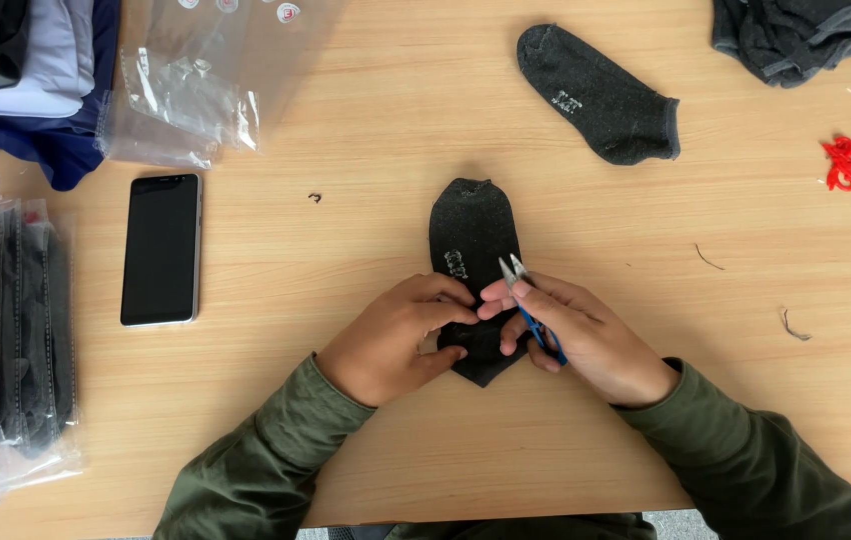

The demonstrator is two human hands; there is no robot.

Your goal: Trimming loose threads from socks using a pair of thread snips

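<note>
While one dark sock (473, 235) lies flat mid-bench (396, 130), the left hand (393, 340) pinches its near end with closed fingers, and the right hand (586, 335) grips one blue snipper (531, 305). A second sock (598, 93) lies apart; one phone (161, 248) rests left.

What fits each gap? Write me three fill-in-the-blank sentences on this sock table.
1. Both hands rest on a dark ____ lying on the table.
2. The right hand holds small blue-handled ____.
3. Beside the left hand lies a black ____, screen up.

Missing words: sock; snips; phone.
</note>
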